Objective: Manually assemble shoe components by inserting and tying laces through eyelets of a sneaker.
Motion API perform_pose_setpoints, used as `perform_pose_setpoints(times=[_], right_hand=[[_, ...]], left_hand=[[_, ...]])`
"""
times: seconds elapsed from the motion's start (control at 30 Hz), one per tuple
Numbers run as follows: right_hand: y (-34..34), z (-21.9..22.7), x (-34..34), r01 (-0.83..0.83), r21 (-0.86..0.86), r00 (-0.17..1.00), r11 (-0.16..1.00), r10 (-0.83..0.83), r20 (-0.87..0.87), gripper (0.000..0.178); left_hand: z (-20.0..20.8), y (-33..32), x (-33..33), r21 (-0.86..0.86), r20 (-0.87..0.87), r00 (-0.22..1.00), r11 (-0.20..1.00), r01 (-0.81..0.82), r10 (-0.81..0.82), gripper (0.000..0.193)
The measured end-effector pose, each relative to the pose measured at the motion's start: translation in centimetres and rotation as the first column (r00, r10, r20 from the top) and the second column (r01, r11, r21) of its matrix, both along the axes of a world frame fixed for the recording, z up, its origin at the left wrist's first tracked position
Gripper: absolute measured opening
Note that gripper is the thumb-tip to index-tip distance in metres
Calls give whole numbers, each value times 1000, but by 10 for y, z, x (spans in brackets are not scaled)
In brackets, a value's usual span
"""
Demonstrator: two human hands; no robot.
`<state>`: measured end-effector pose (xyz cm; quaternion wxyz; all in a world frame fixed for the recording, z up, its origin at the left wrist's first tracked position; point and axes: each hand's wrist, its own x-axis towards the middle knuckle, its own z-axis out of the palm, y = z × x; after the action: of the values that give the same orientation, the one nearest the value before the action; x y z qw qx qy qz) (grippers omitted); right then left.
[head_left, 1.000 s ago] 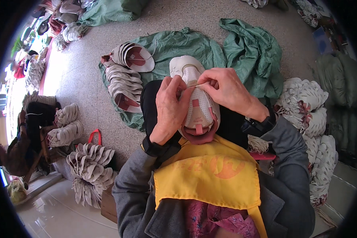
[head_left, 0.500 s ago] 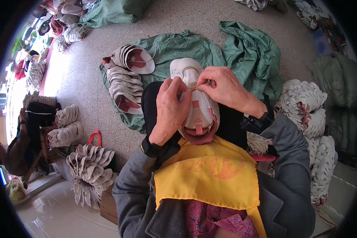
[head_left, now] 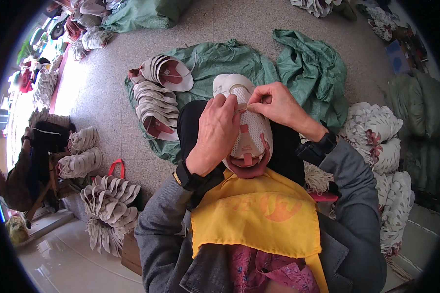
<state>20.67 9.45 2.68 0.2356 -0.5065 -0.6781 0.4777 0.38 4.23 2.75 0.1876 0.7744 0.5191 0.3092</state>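
A white mesh shoe upper [head_left: 249,141] with pink tabs and a pink lining lies on my lap, its toe pointing away from me. My left hand [head_left: 214,131] is closed on its left edge, fingers curled in at the lacing area. From the right, my right hand [head_left: 280,106] pinches a thin pale shoelace [head_left: 243,107] between thumb and forefinger, just above the tongue. The two sets of fingertips are close together. My left fingers hide part of the lacing, so the lace's path through the eyelets cannot be made out.
A green woven sheet [head_left: 215,58] lies on the floor ahead, with stacked shoe uppers [head_left: 156,105] on its left side. Bundles of uppers stand at the left [head_left: 110,202] and right [head_left: 376,127]. A yellow apron [head_left: 254,215] covers my front.
My right hand has come slightly lower and nearer the left fingers. My left hand has shifted a little to the right over the lacing. The upper stays on my lap.
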Motion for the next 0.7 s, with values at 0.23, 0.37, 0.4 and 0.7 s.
perform_pose_setpoints(times=[0.23,0.37,0.4,0.7], right_hand=[[-2,2,-1,2,28,1000,1000,-3,11,12],[-4,18,-5,-56,138,995,989,44,90,12],[-4,21,-7,-74,174,992,982,54,118,11],[-11,20,-20,-232,517,967,824,137,216,3]], left_hand=[[0,-3,6,63,-25,999,998,-24,25,14],[1,-5,9,87,28,999,996,-29,27,13],[0,-5,9,92,37,999,995,-36,33,13],[-4,-5,4,76,80,995,995,-59,52,16]])
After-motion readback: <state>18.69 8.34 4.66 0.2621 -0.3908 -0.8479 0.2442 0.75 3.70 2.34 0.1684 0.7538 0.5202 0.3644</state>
